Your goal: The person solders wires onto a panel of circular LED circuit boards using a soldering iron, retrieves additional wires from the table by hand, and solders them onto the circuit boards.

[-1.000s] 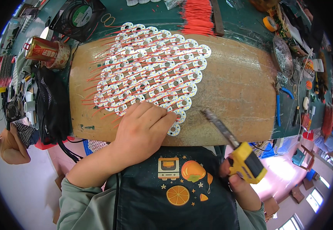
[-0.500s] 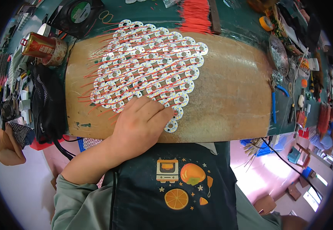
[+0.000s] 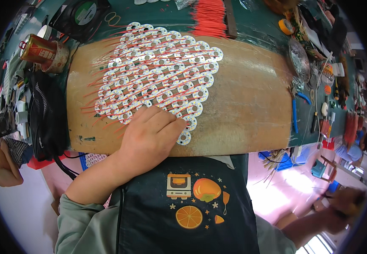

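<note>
Ring-shaped white LED boards [image 3: 170, 80], several rows of them, lie in a slanted block on the brown work board [image 3: 251, 106]. Thin red wires [image 3: 103, 91] run across the rings and stick out at the left. My left hand [image 3: 149, 133] rests over the near edge of the block, its fingers curled and pressed together. The fingertips are hidden under the hand, so what they grip does not show. Beside its thumb side lies the nearest ring [image 3: 184, 138]. My right hand [image 3: 349, 202] is off the table at the lower right, dark and smeared by motion.
A bundle of red wires [image 3: 208, 19] lies at the back beside a dark bar. A black fan [image 3: 79, 17], a red can [image 3: 38, 48] and a black bag [image 3: 48, 114] stand at left. Blue-handled pliers [image 3: 294, 112] and a metal dish [image 3: 298, 60] are at right.
My right hand and forearm have swung into view at the lower right. The left hand stays on the near edge of the ring boards. The whole view has shifted slightly.
</note>
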